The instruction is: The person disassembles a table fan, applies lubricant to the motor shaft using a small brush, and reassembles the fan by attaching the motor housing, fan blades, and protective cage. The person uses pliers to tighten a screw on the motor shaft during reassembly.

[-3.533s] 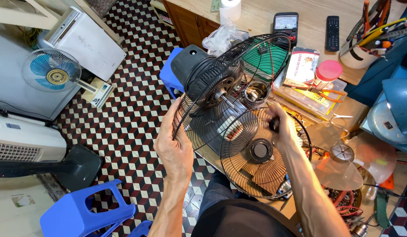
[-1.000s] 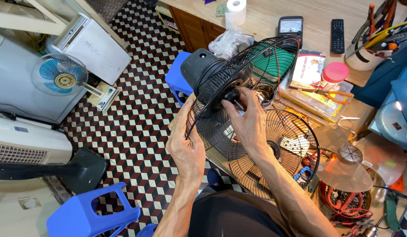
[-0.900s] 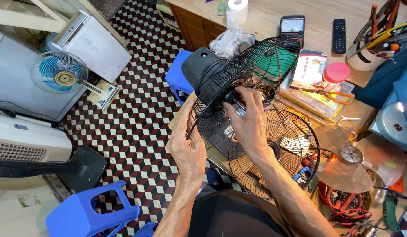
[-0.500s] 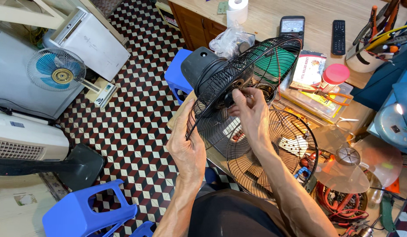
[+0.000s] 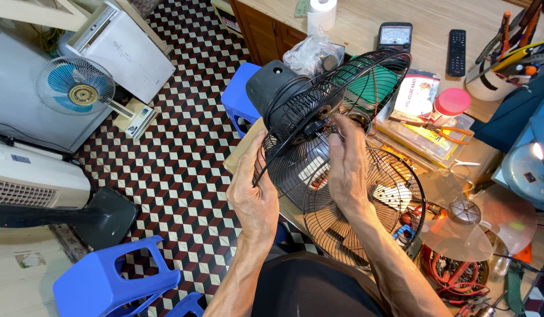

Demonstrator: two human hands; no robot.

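Note:
A black fan motor housing point(image 5: 272, 88) with its rear wire guard point(image 5: 319, 111) is tilted up over my lap. My left hand point(image 5: 254, 196) grips the guard's lower left rim. My right hand point(image 5: 347, 167) reaches inside the guard, fingertips pinched at the motor shaft hub point(image 5: 319, 126). A second black wire guard point(image 5: 366, 211) lies flat below, partly under my right forearm. A clear fan blade point(image 5: 468, 220) rests to the right.
A wooden bench point(image 5: 371, 17) carries a multimeter point(image 5: 395, 36), remote point(image 5: 457, 51), paper roll point(image 5: 322, 13), tool cup point(image 5: 495, 76) and pink-lidded jar point(image 5: 450, 105). Blue stools point(image 5: 107, 282) stand on the checkered floor point(image 5: 184, 152). A small blue fan point(image 5: 75, 87) and appliances sit left.
My right hand moved from the lower flat guard up into the held guard, onto the motor hub, and keeps shifting its fingers there. My left hand keeps its grip on the rim.

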